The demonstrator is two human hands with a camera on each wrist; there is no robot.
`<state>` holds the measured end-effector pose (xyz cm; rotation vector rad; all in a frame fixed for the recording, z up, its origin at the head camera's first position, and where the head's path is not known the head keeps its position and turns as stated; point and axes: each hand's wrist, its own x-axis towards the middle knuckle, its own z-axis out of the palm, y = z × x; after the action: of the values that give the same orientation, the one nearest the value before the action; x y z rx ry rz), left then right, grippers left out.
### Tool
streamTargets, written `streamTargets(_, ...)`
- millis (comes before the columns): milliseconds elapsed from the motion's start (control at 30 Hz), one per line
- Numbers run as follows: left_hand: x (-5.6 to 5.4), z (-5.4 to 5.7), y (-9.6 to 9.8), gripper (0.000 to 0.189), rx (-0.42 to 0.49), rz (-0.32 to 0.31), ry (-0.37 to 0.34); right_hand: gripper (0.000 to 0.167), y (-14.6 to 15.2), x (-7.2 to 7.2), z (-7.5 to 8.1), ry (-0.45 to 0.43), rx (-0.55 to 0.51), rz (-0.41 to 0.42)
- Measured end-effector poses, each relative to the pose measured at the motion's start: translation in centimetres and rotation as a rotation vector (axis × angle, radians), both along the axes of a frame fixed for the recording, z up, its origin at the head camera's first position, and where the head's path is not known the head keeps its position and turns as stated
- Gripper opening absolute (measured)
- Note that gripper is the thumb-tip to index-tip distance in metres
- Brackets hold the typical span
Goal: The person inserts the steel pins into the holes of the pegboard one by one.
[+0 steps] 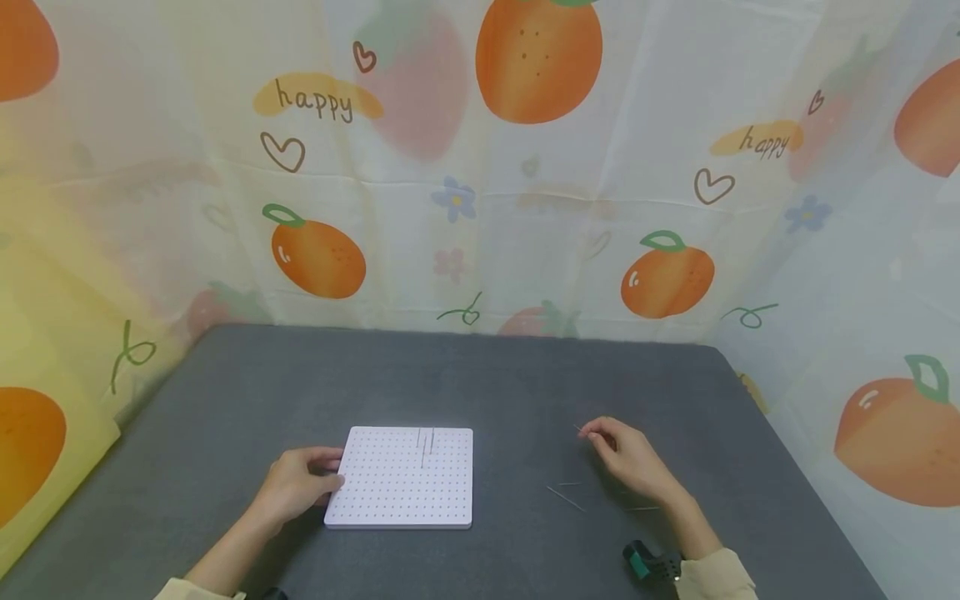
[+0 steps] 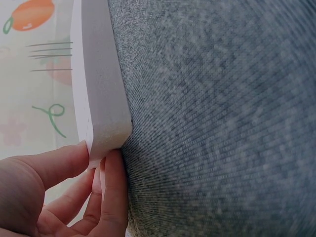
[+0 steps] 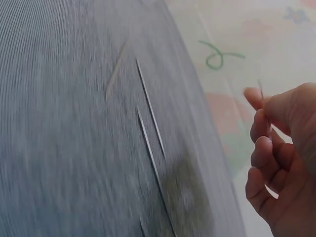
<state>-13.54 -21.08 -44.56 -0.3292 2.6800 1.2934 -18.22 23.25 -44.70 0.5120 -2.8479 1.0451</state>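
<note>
Nearer the left edge of the grey bench [image 1: 487, 383] than its right, a white pegboard [image 1: 397, 492] lies well apart from the far edge. Several thin standing pins [image 1: 432, 442] rise near the board's far edge. The left hand [image 1: 288, 485] has thumb and fingers clamped on the board's left edge. Towards the bench's right edge, the right hand [image 1: 632, 458] pinches a thin pin [image 1: 577, 427] between thumb and fingertips; loose pins [image 1: 566, 499] lie between hand and board.

Cream sleeves [image 1: 716, 575]; bare fingers [image 2: 114, 192]; black right-wrist device [image 1: 663, 568] with green panel [image 1: 637, 567]; dark left-wrist piece [image 1: 275, 594], partly cropped.
</note>
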Motion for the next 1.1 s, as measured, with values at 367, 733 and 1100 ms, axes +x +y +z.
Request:
streamTargets(367, 0.0, -0.1, 0.0, 0.041, -0.003, -0.004, 0.011, 0.004, -3.4, -0.5, 0.3, 0.039, -0.101, 0.078)
streamTargets(733, 0.0, 0.0, -0.1, 0.041, -0.009, -0.006, -0.001, 0.004, -6.4, -0.2, 0.6, 0.029, -0.172, 0.009)
streamTargets(1100, -0.1, 0.0, -0.1, 0.041, 0.009, -0.007, 0.004, 0.015, -10.2, 0.5, -0.3, 0.089, -0.219, -0.012)
